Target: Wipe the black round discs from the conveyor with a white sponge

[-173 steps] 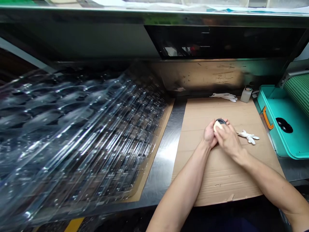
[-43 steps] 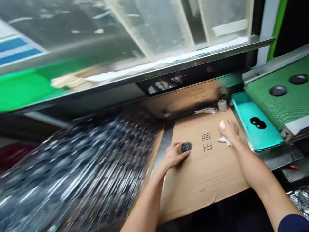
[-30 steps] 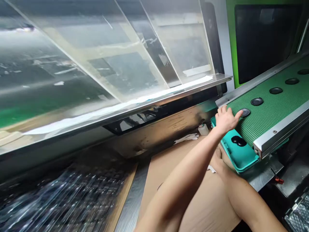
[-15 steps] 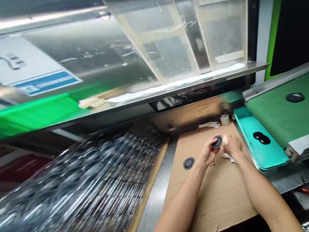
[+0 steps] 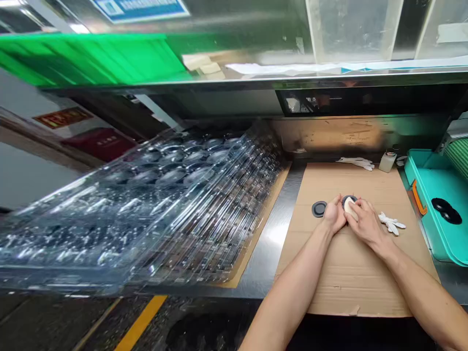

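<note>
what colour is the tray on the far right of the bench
The tray is teal, with an orange handle; the head view shows it.

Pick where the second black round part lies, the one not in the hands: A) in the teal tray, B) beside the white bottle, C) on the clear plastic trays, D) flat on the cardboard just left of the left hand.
D: the loose black round part lies flat on the cardboard sheet, just left of the left hand.
</note>
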A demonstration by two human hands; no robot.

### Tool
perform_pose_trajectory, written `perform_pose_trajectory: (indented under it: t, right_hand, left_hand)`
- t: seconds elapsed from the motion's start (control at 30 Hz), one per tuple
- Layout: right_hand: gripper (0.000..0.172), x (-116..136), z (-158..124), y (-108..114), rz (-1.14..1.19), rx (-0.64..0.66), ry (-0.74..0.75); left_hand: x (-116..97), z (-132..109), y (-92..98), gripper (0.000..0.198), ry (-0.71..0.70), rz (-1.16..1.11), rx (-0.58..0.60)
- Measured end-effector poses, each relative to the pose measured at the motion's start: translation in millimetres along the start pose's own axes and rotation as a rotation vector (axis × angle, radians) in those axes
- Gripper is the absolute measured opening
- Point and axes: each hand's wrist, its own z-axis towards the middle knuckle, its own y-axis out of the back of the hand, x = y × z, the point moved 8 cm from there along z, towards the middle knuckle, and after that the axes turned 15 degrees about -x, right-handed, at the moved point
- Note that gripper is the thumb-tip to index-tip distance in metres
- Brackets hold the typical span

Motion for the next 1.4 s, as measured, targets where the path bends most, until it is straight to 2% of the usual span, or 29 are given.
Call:
perform_pose_trajectory:
  t: [0.07, 0.2, 0.3, 0.43, 0.53, 0.6, 0.7, 0.77, 0.83, 0.93, 1.0, 1.1, 1.23, 1.3, 1.4]
  right_hand:
    - [0.038, 3.1, 0.5, -4.6, -0.029, -0.024, 0.043]
    - [0.039, -16.4, 11.9, 3.6, -0.142, -0.155, -0.015]
    - [0.041, -11.8, 12.0, 0.9, -0.110, -0.095, 0.052]
    - [0.040, -8.4, 8.5, 2.7, -0.177, -0.118, -0.021]
    - [0.041, -5.7, 7.6, -2.5, -0.160, -0.081, 0.029]
    - [0.041, -18.2, 12.0, 1.5, -0.167, -0.107, -0.001]
    - [0.044, -50.3, 22.6, 24.9, -0.138, -0.262, -0.151]
    - [0.049, -61.9, 25.9, 38.9, -0.040, -0.323, -0.213]
    - [0.051, -57.8, 25.7, 39.7, 0.066, -0.254, -0.200]
    - [0.045, -31.1, 18.7, 23.3, 0.141, -0.038, -0.082]
    - [0.043, -18.4, 15.4, 17.3, 0.114, -0.008, -0.037]
    - [0.043, -10.3, 16.2, 13.3, 0.112, 0.017, 0.023]
    - [0.030, -12.1, 15.9, 7.6, 0.175, 0.233, 0.136]
    - [0.030, -19.9, 18.2, 12.1, 0.114, 0.218, 0.108]
    - [0.038, -20.3, 20.8, 19.4, 0.056, 0.099, 0.059]
  left_hand:
    - [-1.7, -1.2, 0.9, 0.037, 0.018, -0.033, -0.017]
    - [1.8, 0.8, 0.6, 0.030, 0.028, -0.028, -0.034]
    - [5.3, 4.2, 0.9, 0.027, 0.035, -0.034, -0.039]
    - [2.8, 6.2, 1.7, 0.027, -0.017, -0.033, -0.029]
    - [2.8, 5.7, 2.0, 0.028, -0.024, -0.015, -0.026]
    - [2.9, 5.0, 1.1, 0.028, -0.022, -0.004, -0.016]
    - [2.1, 3.5, -3.8, 0.031, -0.023, 0.014, 0.038]
    - [1.4, 3.7, -5.5, 0.035, -0.019, 0.019, 0.051]
    - [-0.4, 5.0, -4.2, 0.040, -0.032, 0.003, 0.018]
    - [0.0, 5.4, -4.6, 0.044, -0.040, -0.027, -0.012]
    - [3.3, 4.4, -7.3, 0.042, -0.027, -0.017, -0.001]
    - [4.9, 4.1, -7.0, 0.042, -0.026, 0.004, -0.016]
    - [4.3, 3.5, -8.7, 0.042, -0.006, -0.011, 0.008]
    - [4.0, 3.3, -10.1, 0.041, -0.011, -0.015, 0.019]
    - [4.3, 3.8, -8.2, 0.041, -0.019, -0.007, -0.010]
